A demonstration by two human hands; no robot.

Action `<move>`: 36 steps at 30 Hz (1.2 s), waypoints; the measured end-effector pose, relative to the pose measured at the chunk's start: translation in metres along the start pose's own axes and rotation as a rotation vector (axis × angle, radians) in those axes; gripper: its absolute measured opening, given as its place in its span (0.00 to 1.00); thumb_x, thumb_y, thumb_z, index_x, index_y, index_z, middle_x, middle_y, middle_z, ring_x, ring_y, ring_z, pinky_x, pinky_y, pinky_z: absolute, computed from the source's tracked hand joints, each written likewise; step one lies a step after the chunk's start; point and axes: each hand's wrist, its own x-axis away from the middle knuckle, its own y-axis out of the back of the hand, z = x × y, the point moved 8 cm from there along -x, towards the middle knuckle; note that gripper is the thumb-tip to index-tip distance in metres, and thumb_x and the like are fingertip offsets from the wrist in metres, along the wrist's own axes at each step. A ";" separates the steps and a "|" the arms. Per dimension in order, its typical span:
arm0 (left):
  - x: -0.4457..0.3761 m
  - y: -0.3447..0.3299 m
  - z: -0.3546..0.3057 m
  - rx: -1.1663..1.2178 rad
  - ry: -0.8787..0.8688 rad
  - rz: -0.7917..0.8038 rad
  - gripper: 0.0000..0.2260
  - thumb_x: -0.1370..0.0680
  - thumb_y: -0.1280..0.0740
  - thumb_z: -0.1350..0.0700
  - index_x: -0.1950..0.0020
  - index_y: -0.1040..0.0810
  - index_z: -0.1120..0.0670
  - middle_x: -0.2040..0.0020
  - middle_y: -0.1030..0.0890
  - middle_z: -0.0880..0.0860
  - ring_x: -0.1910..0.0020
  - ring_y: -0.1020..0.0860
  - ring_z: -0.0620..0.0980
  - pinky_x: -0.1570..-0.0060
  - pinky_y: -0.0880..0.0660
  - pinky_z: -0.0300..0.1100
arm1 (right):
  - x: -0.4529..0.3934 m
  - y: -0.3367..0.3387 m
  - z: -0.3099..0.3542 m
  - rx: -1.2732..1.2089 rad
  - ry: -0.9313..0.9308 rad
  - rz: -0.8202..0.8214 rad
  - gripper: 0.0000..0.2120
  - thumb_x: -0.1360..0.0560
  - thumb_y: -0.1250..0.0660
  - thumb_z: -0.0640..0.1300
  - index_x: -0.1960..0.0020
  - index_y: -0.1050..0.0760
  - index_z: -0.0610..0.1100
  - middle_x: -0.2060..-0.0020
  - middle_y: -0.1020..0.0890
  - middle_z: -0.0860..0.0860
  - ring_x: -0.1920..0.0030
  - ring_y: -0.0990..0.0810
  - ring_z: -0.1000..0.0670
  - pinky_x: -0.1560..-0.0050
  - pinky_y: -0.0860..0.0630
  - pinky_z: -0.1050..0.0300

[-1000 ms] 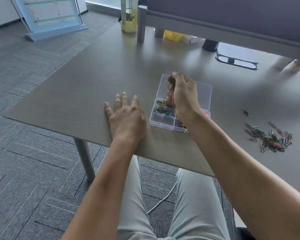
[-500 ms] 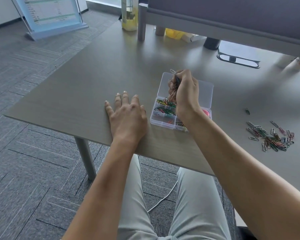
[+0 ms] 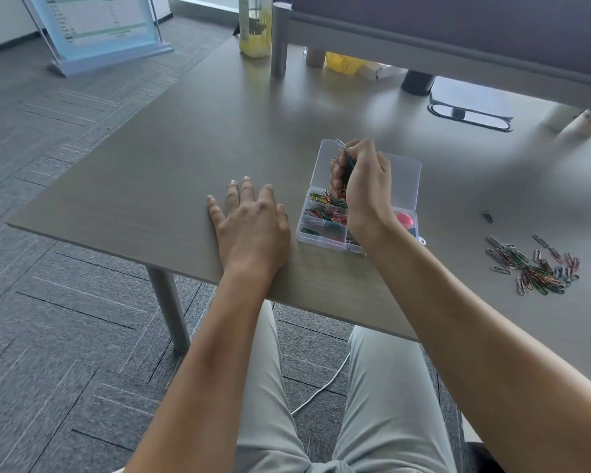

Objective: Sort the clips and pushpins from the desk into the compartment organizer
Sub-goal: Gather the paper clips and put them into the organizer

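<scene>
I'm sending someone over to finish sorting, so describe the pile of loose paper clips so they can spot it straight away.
On the grey desk, look right of the clear compartment organizer under the person's right hand. The pile of paper clips lies loose near the front edge: a multicoloured tangle, unlike the single dark clip behind it.

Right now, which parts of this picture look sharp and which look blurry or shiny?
Head view: the right hand, organizer and clips on the desk are sharp; the far right of the desk is smeared with blur; soft glare brightens its far part; the wide lens bends the edges.
</scene>
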 end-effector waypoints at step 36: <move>0.001 0.000 0.000 0.019 0.002 -0.029 0.19 0.17 0.45 0.47 0.26 0.30 0.49 0.20 0.37 0.56 0.20 0.44 0.56 0.23 0.51 0.64 | 0.014 -0.003 0.023 0.742 0.080 0.365 0.14 0.18 0.37 0.39 0.56 0.17 0.36 0.65 0.16 0.46 0.66 0.20 0.55 0.60 0.19 0.57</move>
